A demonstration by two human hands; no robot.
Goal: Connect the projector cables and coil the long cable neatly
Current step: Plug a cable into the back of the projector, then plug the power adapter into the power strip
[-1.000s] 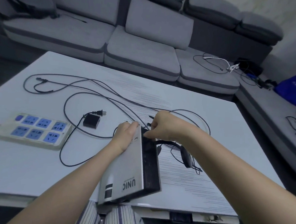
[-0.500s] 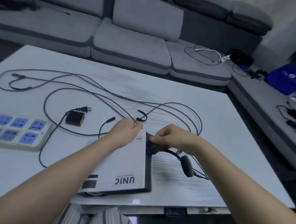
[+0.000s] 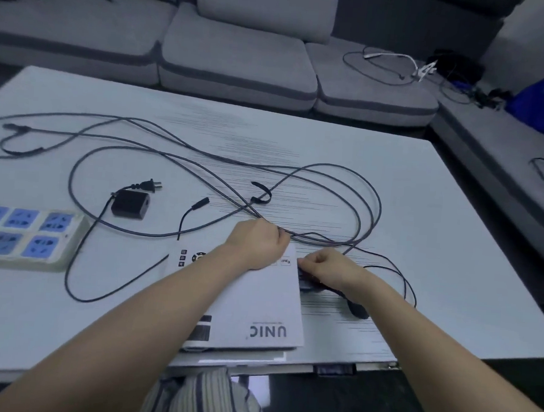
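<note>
**Q:** 2 hands on the job, so which step are you on?

**A:** Connecting. My left hand (image 3: 258, 248) rests knuckles-down on the far edge of the projector (image 3: 252, 303), fingers curled where strands of the long cable (image 3: 336, 168) pass; I cannot tell whether I pinch a strand or only steady the case. My right hand (image 3: 325, 268) pinches a dark plug (image 3: 305, 282) at the projector's right side. Whether it is seated is hidden by my fingers.

**Q:** Where does the cable lie?

**A:** Uncoiled, in several wide loops over the table (image 3: 421, 246), crossing just beyond my left hand. A dark strap (image 3: 260, 194) sits on 1 strand. A loose barrel plug (image 3: 199, 206) lies near the power adapter (image 3: 129, 203), whose mains plug (image 3: 149, 185) is not in the power strip (image 3: 27, 235).

**Q:** Next move?

**A:** My judgement: press the side plug home while bracing the case, then fit the barrel plug, then gather loops evenly. Coiling not yet begun.

**Q:** Any writing?

**A:** "UNIC" on the lid, upside down to me. Small icons beside my left forearm; a small mark near my left hand, too small to read
</note>
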